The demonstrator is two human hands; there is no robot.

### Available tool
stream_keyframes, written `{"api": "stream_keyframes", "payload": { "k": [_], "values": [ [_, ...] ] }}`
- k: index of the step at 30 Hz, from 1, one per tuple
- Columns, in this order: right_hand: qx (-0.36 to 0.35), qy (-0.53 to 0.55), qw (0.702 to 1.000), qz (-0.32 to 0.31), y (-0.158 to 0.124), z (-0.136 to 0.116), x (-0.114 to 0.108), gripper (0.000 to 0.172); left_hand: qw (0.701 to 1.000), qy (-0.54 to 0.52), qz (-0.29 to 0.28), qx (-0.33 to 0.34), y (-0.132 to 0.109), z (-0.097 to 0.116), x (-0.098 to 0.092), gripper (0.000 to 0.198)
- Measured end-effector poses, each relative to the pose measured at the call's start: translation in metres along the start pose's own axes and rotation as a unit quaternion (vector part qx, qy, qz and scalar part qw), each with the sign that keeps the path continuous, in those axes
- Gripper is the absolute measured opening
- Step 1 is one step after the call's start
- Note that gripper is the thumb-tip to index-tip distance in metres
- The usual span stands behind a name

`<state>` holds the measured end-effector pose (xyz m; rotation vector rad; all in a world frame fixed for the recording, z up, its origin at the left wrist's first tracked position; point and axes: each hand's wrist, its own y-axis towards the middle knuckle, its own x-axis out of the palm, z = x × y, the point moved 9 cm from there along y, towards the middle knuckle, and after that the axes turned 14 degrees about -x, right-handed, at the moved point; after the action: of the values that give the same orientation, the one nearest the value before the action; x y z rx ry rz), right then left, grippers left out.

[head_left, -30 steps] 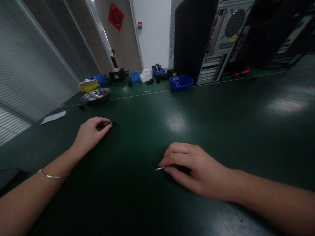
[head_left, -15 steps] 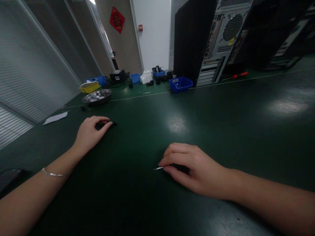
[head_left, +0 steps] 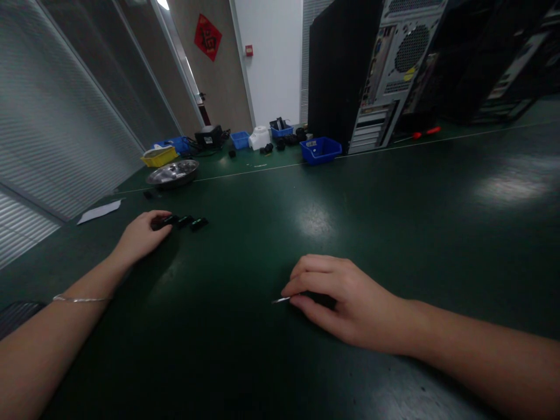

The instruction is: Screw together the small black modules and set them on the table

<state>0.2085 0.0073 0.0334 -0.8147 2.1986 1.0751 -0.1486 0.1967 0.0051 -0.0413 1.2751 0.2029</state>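
My left hand (head_left: 142, 236) rests on the table at the left, fingers and thumb curled around the near end of a row of small dark parts. Two of these show clear of the fingers: a black part (head_left: 185, 221) and another black part (head_left: 199, 224), both with greenish faces. What lies deeper in the grasp is partly hidden. My right hand (head_left: 336, 297) lies on the table right of centre, thumb and fingertips pinching a thin silvery metal tool (head_left: 281, 300). Its slim tip points left; the rest is covered by the hand.
A shiny metal bowl (head_left: 173, 174) and white paper (head_left: 100, 212) are at the left. Along the back stand a yellow tray (head_left: 159, 156), a white plastic piece (head_left: 260, 137), a blue bin (head_left: 321, 150) and a black computer case (head_left: 339, 76). A red-handled tool (head_left: 426, 133) lies beyond.
My left hand has shifted left and slightly back along the dark parts, uncovering those at the right of the row. My right hand and its metal tool stay nearly still.
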Motion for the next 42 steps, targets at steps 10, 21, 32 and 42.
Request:
{"api": "stream_keyframes", "payload": {
  "k": [10,21,32,42],
  "values": [
    [0.003,0.001,1.000,0.001,0.000,0.001,0.001,0.020,0.986,-0.122,0.111,-0.008,-0.030,0.035,-0.040,0.040],
    [0.054,-0.030,0.997,0.038,-0.002,0.013,-0.006,0.019,0.874,-0.208,-0.269,0.346,-0.193,0.198,0.030,0.023],
    [0.053,-0.056,0.997,-0.010,0.000,0.010,-0.001,0.020,0.881,-0.194,-0.278,0.329,-0.191,0.193,0.039,0.019],
    [0.061,-0.094,0.993,-0.020,0.000,0.011,0.000,0.019,0.882,-0.215,-0.278,0.314,-0.192,0.193,0.036,0.017]
  ]
}}
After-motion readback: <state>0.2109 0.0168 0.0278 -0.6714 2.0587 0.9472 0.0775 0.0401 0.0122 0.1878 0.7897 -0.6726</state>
